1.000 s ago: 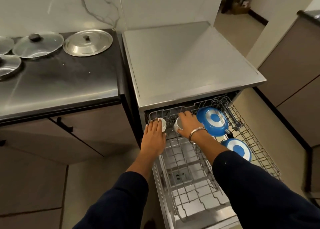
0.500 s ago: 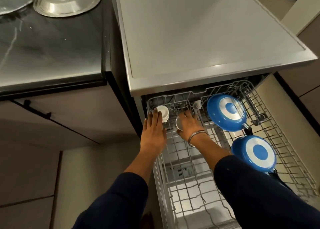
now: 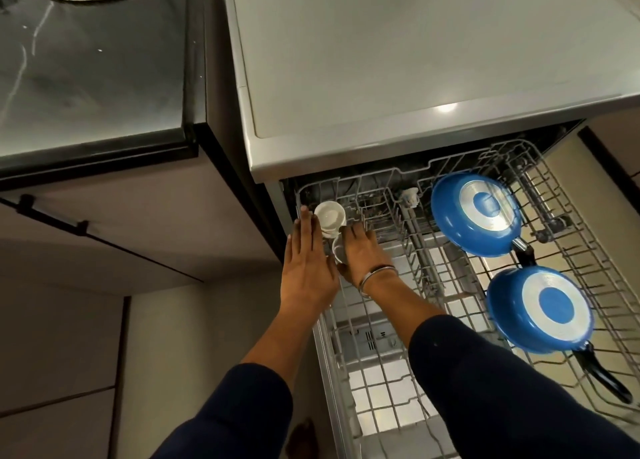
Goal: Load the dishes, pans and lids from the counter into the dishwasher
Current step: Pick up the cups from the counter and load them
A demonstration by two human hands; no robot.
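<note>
In the rack's (image 3: 408, 323) back left corner, centre frame, the right hand (image 3: 362, 250) grips 1 white cup (image 3: 338, 250) beside another cup (image 3: 330, 217). The flat, relaxed left hand (image 3: 306, 268) holds nothing. A careless release could knock both cups together or tip 1 between the wires.

A dark stone worktop (image 3: 86, 77) with pale veining occupies the upper left, edged by a black rim. Below it, brown cabinet fronts (image 3: 114, 223) carry a black bar handle (image 3: 52, 212). A grey matte appliance top (image 3: 398, 49) fills the upper centre and reflects a round ceiling light near its front edge. Beige floor (image 3: 194, 337) shows between the cabinets.
</note>
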